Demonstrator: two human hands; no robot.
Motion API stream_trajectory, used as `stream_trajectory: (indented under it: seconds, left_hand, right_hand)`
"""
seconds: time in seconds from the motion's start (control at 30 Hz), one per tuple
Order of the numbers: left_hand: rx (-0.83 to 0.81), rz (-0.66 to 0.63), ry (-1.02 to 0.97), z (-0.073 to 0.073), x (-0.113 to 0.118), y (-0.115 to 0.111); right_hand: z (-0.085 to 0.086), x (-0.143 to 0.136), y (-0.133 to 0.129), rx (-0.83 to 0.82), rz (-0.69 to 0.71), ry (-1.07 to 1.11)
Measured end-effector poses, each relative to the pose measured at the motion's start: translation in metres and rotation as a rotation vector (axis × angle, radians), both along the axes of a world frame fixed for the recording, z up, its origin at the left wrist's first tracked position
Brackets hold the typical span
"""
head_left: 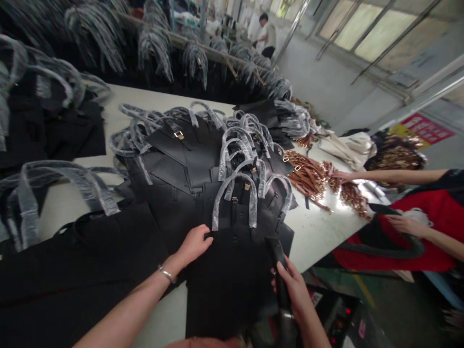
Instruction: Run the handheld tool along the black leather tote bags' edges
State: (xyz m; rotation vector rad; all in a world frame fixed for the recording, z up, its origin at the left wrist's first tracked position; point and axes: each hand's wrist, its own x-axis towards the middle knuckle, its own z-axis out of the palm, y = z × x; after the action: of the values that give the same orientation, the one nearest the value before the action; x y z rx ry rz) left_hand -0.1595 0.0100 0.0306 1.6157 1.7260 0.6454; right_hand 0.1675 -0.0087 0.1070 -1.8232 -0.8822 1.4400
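A black leather bag panel point(228, 275) lies in front of me, with a pair of plastic-wrapped handles point(219, 205) standing at its top. At the panel's upper left corner, my left hand point(195, 243) is closed on the edge, its fingers bent and the thumb near them. My right hand point(293, 282) is wrapped round a black handheld tool point(277, 251) with a flat nozzle end and a silver ring lower down. The nozzle is over the panel's right side; whether it touches cannot be made out. More black bag panels point(199, 154) with wrapped handles overlap in a pile behind.
Black bag pieces point(119, 246) cover the white table point(326, 232) at left. Brown straps with gold hardware point(308, 176) lie at right under a co-worker's hand point(340, 176); the other hand point(408, 224) holds a dark strap. A box with red lights point(339, 319) stands below.
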Motion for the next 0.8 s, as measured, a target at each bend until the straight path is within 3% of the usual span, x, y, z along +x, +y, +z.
stream_trajectory:
  seconds: [0.17, 0.27, 0.33, 0.43, 0.53, 0.6, 0.7, 0.8]
  left_hand:
    - [0.015, -0.072, -0.015, -0.004, 0.009, 0.004]
    - [0.014, -0.089, -0.028, -0.005, 0.010, 0.008]
    - [-0.017, -0.028, -0.074, -0.003, 0.008, 0.008]
    - [-0.171, 0.060, -0.474, 0.011, 0.004, 0.002]
    - [-0.303, 0.106, -1.071, 0.039, 0.003, -0.007]
    - [-0.218, 0.185, -1.289, 0.066, 0.003, -0.011]
    - [0.029, 0.284, -1.403, 0.116, 0.000, -0.012]
    - [0.146, 0.203, -1.324, 0.176, -0.008, -0.008]
  right_hand:
    - [-0.003, 0.004, 0.051, -0.040, 0.099, 0.101]
    - [-0.006, -0.004, 0.072, 0.043, 0.064, 0.099]
    - [-0.006, -0.006, 0.075, 0.103, 0.032, 0.087]
    - [-0.002, 0.000, 0.061, 0.133, 0.026, 0.082]
    - [0.002, 0.016, 0.033, 0.137, 0.005, 0.064]
    - [0.001, 0.028, 0.015, 0.141, -0.053, 0.035]
    - [-0.007, 0.043, -0.003, 0.141, -0.146, 0.012]
    - [-0.013, 0.051, -0.010, 0.115, -0.198, 0.021]
